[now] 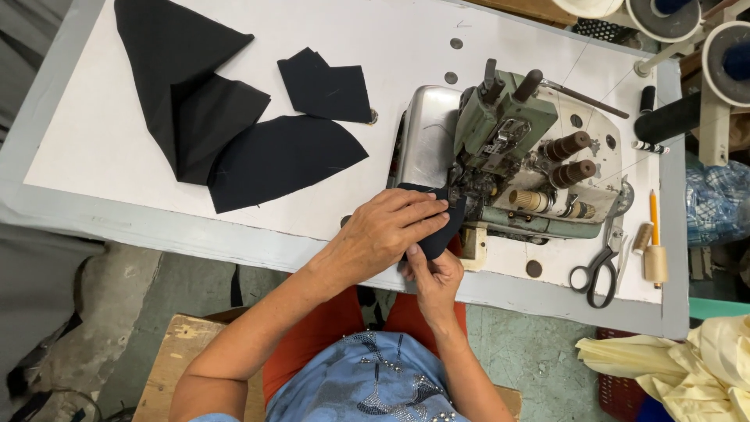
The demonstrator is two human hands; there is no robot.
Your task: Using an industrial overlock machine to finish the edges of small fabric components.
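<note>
A green overlock sewing machine (516,148) sits on the right half of a white table (94,133). A small piece of black fabric (445,230) lies at the machine's front, under the needle area. My left hand (387,227) lies flat on top of this piece, fingers pointing at the needle. My right hand (433,277) pinches the lower edge of the same piece from below, at the table's front edge.
Several cut black fabric pieces (234,117) lie spread on the table's left and middle. Black-handled scissors (598,270), a pencil (654,219) and small spools (655,262) lie right of the machine. Large thread cones (664,16) stand at the back right. Yellow cloth (680,367) is piled lower right.
</note>
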